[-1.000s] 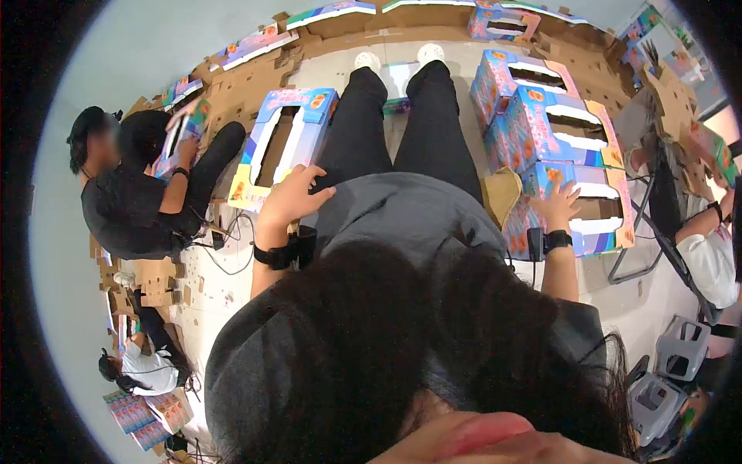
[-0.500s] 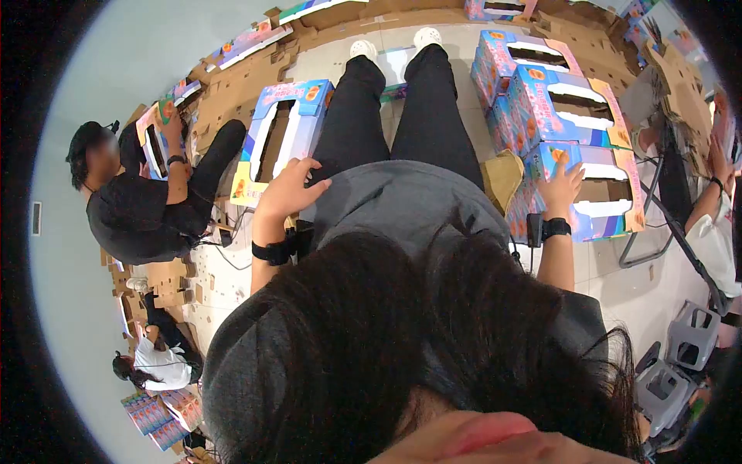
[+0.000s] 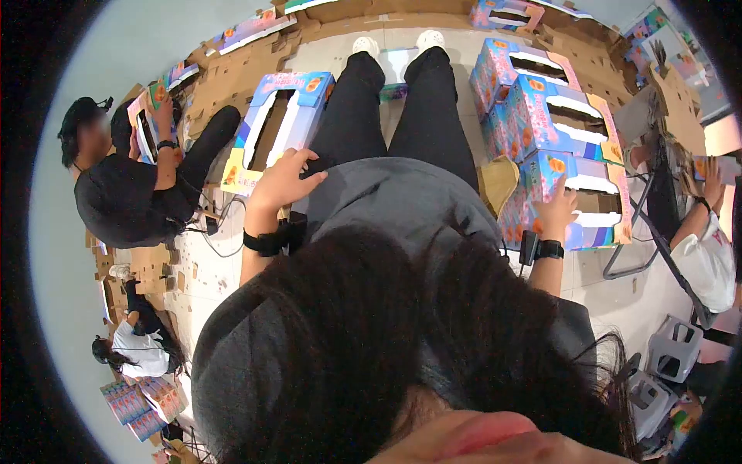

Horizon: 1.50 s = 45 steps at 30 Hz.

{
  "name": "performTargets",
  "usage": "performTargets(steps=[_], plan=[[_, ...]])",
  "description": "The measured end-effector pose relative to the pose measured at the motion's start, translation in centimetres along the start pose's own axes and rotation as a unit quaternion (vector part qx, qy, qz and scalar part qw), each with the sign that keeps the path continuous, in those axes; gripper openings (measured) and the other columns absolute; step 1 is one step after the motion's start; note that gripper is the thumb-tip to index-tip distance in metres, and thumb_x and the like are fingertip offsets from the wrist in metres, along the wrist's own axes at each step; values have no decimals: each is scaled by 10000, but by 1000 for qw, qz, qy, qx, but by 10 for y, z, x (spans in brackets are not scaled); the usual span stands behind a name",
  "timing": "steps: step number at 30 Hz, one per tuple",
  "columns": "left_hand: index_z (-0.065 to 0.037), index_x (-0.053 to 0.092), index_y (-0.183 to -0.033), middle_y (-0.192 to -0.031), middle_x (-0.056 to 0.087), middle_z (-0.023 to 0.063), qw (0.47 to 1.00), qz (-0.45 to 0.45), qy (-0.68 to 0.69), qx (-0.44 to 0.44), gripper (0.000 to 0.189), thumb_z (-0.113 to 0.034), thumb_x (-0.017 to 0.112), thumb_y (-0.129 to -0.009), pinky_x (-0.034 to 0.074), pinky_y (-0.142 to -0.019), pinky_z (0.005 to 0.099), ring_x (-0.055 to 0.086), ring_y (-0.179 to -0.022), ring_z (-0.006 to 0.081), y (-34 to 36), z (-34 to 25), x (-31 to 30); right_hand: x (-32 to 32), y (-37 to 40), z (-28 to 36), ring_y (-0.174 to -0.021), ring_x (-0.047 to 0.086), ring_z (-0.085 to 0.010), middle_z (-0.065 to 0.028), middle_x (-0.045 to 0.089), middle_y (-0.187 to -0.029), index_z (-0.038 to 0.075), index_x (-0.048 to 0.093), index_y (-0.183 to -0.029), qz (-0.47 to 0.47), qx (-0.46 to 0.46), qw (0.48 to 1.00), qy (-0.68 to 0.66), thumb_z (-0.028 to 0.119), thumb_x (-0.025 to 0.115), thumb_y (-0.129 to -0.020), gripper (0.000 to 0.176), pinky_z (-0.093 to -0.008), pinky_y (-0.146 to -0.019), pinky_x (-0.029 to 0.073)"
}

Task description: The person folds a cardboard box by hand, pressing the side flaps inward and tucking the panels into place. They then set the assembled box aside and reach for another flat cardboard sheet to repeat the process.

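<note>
My left hand (image 3: 287, 183) has its fingers apart beside my thigh, overlapping the near corner of a colourful carton (image 3: 311, 110). That carton has a long cut-out in its white top and a yellow end panel. My right hand (image 3: 555, 210) lies with fingers spread on the nearest of several similar pink-and-blue cartons (image 3: 547, 165) at my right. A second carton (image 3: 533, 100) sits directly beyond it, with another carton (image 3: 495, 62) farther out. Neither hand is closed around anything. Black bands with small devices are strapped to both wrists.
A person in black (image 3: 127, 197) sits at the left holding a carton. Farther back is a person in a white top (image 3: 141, 348) near stacked cartons (image 3: 131, 402). Flattened cardboard (image 3: 209, 93) covers floor areas. Grey stools (image 3: 671, 349) and a metal-legged stand (image 3: 638, 224) are at the right.
The view has shifted slightly. My right hand has slid a little toward me along the nearest carton, its fingers bending more. My left hand stays by the left carton.
</note>
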State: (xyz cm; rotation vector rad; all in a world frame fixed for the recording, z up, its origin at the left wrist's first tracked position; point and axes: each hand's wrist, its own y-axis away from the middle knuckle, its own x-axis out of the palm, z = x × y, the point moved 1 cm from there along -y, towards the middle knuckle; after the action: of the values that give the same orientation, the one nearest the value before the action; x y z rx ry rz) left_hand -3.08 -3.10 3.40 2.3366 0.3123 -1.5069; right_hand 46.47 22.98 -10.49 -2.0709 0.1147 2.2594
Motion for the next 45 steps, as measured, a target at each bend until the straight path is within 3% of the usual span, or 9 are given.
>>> performTargets(steps=[9,12,13,16,24,28,31,38,45], plan=[[-89,621,-1179,-1118,623,178,1000,-7,5,10,487,-414,687,-821,504,-872,404,636,-1025,325,-1,0,1,8,-4,-7,-1395,313,-423,-212,258,-1550,270,295,-1525,16,-37,998,40,426,851,-635,1060,-637,-1085,274],[-87,632,-1163,-1106,625,166,1000,3,20,6,476,-413,687,-819,503,-869,402,635,-1019,320,-1,2,-4,-33,-15,14,-1403,288,-444,-237,239,-1557,207,363,-1500,69,-143,987,35,452,831,-674,981,-611,-1105,260],[-87,635,-1156,-1102,625,162,1000,10,26,3,472,-414,686,-819,503,-868,402,634,-1018,319,-1,3,-5,-52,-22,24,-1344,395,-420,-250,405,-1462,117,473,-1422,25,-243,969,-26,398,793,-754,792,-520,-1097,330],[-90,643,-1149,-1107,625,156,1000,-4,20,-2,467,-420,681,-820,503,-871,399,632,-1021,317,-2,5,-3,-142,0,90,-1248,517,-368,-236,558,-1318,51,544,-1336,68,-396,885,-236,327,753,-811,629,-417,-1043,412],[-126,645,-1156,-1124,623,147,999,1,35,15,450,-445,662,-840,505,-879,404,634,-1041,311,5,3,-7,-194,81,224,-997,643,-324,-181,660,-1105,30,621,-1203,127,-719,661,-174,277,748,-813,479,-393,-851,511],[-95,647,-1138,-1091,632,143,991,-8,116,70,395,-372,677,-858,510,-870,375,640,-1016,295,7,-1,-12,-162,99,261,-659,598,-295,-132,639,-729,34,673,-844,357,-648,671,-51,463,702,-838,431,-377,-610,461],[-44,643,-1143,-1046,661,134,978,6,174,114,347,-292,668,-902,507,-871,360,641,-988,246,7,-18,-17,-129,98,273,-666,626,-333,-164,638,-682,31,675,-738,423,-608,672,-22,519,647,-856,503,-405,-612,478],[-40,653,-1069,-994,674,146,953,1,165,255,310,-273,666,-866,486,-876,398,638,-981,311,0,-31,2,-93,83,270,-509,512,-229,-144,517,-540,8,601,-603,384,-568,715,-138,492,640,-885,561,-387,-525,402],[-41,645,-1134,-1100,656,129,955,29,172,238,311,-251,652,-905,470,-945,379,611,-1078,293,16,-41,-18,-79,78,271,-480,390,-144,-80,436,-495,1,570,-581,418,-522,726,-162,452,655,-894,556,-357,-486,338]])
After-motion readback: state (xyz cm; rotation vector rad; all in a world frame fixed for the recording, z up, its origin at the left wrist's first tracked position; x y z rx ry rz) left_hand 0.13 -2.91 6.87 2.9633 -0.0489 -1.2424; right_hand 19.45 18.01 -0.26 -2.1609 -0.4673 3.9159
